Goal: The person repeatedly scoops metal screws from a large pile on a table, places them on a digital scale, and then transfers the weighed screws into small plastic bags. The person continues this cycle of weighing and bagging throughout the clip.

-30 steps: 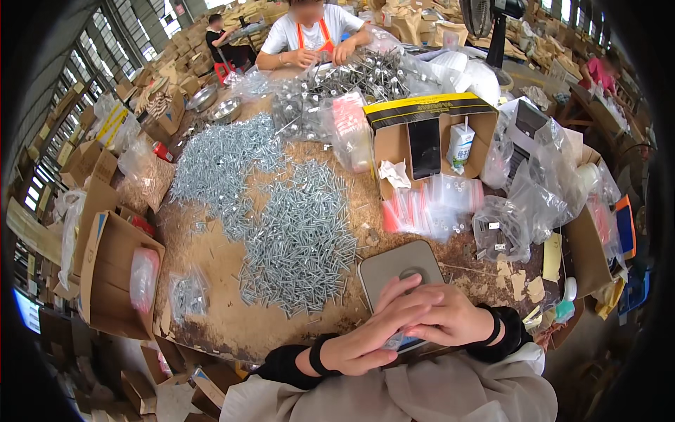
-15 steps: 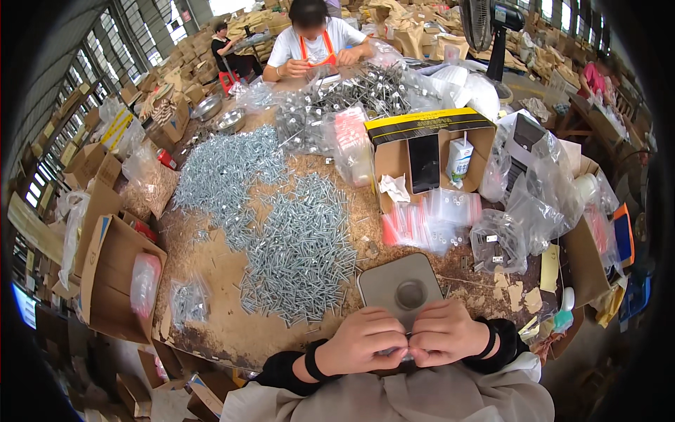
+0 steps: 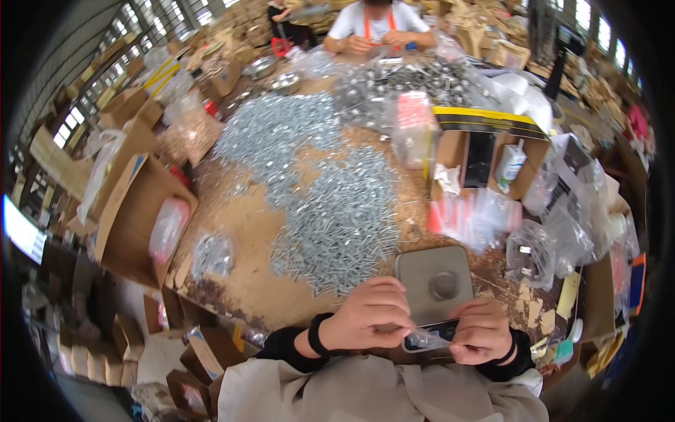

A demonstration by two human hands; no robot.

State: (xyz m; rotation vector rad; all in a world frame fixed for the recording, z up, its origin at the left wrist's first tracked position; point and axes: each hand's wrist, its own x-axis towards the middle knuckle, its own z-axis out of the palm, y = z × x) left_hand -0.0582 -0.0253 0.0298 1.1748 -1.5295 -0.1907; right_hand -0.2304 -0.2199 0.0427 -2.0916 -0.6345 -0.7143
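Observation:
A small clear plastic bag (image 3: 430, 340) is stretched between my hands, low in front of a grey kitchen scale (image 3: 420, 271). My left hand (image 3: 374, 315) pinches one end of the bag with closed fingers. On the other end, the fingertips of my right hand (image 3: 484, 332) are pressed together. What lies inside the bag, if anything, is too blurred to tell. A round shape, perhaps a small dish (image 3: 444, 285), sits on the scale's platform. Part of the scale's dark front panel shows behind the bag. Left of the scale spreads a large heap of silvery screws (image 3: 337, 225).
An open cardboard box (image 3: 140, 218) and a bag of hardware (image 3: 212, 254) are at the left. Red-edged plastic bags (image 3: 472, 216) lie behind the scale, beside a box (image 3: 492, 121) holding a phone and carton. A co-worker (image 3: 380, 32) sits across the table.
My hands have drawn apart, and the clear bag now shows stretched between them. The whole view has swung, so the table's contents appear shifted right and upward.

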